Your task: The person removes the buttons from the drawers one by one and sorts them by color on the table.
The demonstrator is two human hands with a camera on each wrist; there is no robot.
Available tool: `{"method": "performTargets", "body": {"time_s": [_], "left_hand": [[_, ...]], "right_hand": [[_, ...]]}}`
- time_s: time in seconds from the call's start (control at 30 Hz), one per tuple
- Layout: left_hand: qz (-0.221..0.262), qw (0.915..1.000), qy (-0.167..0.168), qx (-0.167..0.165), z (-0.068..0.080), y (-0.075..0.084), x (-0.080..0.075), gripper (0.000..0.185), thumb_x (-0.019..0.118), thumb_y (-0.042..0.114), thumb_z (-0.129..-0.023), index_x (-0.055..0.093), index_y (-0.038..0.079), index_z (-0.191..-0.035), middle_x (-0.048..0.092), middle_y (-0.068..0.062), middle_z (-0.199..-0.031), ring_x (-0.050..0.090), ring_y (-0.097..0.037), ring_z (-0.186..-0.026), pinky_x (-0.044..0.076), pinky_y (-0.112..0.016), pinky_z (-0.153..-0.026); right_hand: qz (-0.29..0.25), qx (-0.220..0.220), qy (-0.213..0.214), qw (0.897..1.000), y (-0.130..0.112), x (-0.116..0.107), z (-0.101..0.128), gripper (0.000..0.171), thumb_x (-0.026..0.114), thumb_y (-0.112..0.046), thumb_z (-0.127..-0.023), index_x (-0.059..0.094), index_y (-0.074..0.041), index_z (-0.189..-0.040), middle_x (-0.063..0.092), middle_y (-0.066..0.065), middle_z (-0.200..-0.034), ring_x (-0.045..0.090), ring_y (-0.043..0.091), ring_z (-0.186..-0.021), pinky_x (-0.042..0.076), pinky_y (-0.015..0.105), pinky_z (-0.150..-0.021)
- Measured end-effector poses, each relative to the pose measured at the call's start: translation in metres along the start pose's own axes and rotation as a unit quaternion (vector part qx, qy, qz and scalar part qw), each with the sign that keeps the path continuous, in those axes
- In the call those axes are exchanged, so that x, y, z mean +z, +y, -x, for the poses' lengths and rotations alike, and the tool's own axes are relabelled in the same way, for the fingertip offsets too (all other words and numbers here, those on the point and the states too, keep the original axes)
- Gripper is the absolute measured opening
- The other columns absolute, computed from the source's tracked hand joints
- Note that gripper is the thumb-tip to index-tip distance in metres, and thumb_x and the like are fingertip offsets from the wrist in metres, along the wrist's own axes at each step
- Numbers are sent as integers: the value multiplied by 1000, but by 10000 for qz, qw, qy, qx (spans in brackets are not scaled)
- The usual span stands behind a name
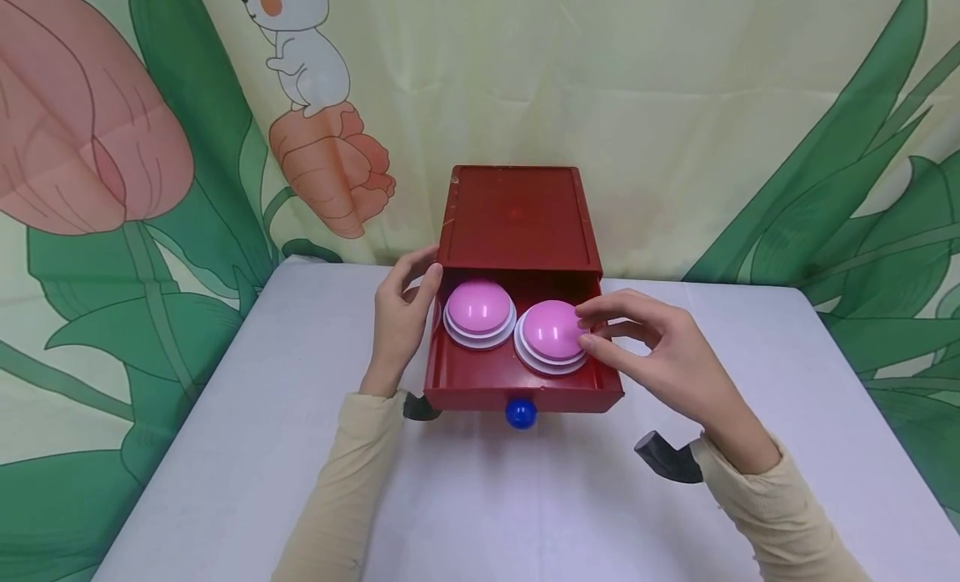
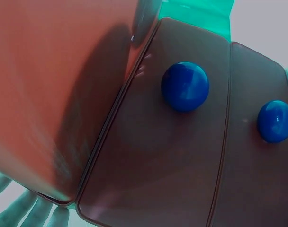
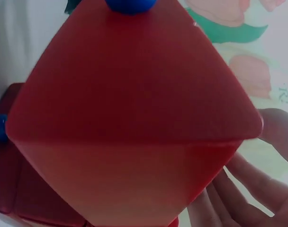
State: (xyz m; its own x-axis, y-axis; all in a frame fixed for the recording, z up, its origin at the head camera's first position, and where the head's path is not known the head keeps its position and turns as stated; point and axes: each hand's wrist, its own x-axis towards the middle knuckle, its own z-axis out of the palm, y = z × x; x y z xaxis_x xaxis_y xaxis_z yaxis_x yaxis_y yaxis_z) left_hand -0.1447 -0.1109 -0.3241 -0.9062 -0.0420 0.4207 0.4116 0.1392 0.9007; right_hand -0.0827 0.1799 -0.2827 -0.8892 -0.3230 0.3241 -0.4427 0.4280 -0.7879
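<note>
A: How far along does this look?

B: The top drawer of the red cabinet is pulled well out toward the near edge of the counter. Two pink domes on white bases sit side by side in it: the left dome a bit farther back, the right dome nearer the front. So I'd judge the opening done and the handling of the domes just under way.

A: And the hands?

B: The left hand rests against the left wall of the drawer, thumb at the cabinet's corner, fingers relaxed, gripping nothing. The right hand reaches in from the right; its thumb and fingertips are curled against the right dome's side, a light pinch as far as I can see.

A: Is the dome lifted?

B: It seems to sit on the drawer floor, though the front wall hides its underside.

A: Anything else unclear?

B: The wrist views are nearly filled by red panels. The left wrist view shows two blue knobs; the head view shows only one, so the lower drawer is hidden there.
</note>
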Motion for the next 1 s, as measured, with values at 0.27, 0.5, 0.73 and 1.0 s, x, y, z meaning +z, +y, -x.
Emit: {"method": "performTargets", "body": {"time_s": [0.27,0.5,0.73,1.0], "left_hand": [[-9,10000,19,17,1,0,0,37,58,13,-100,58,-3,-133,61,-18,-132,59,-25,-121,53,-19,-91],[-47,10000,5,22,0,0,1,37,57,12,-100,57,-2,-134,61,-18,-132,59,-24,-121,53,-20,-91],[-78,10000,7,-4,0,1,1,38,57,10,-100,57,-4,-134,61,-18,-133,59,-25,-121,54,-28,-94],[-52,10000,15,61,0,2,1,37,58,11,-99,58,-4,-133,61,-19,-132,59,-26,-121,53,-21,-91]], "right_hand": [[44,-232,-214,9995,4,0,-8,37,79,-6,-84,68,-5,-119,67,4,-115,68,14,-96,54,18,-89],[626,-478,-376,9962,4,0,-16,41,82,-12,-81,68,-13,-120,66,-2,-114,66,10,-99,53,17,-90],[1143,-576,-705,9893,3,1,-23,48,84,-19,-80,66,-17,-125,65,-4,-119,64,10,-102,55,28,-87],[1313,-493,-1009,9850,3,5,-28,46,85,-19,-80,68,-12,-122,62,-1,-125,58,16,-116,53,40,-93]]}}
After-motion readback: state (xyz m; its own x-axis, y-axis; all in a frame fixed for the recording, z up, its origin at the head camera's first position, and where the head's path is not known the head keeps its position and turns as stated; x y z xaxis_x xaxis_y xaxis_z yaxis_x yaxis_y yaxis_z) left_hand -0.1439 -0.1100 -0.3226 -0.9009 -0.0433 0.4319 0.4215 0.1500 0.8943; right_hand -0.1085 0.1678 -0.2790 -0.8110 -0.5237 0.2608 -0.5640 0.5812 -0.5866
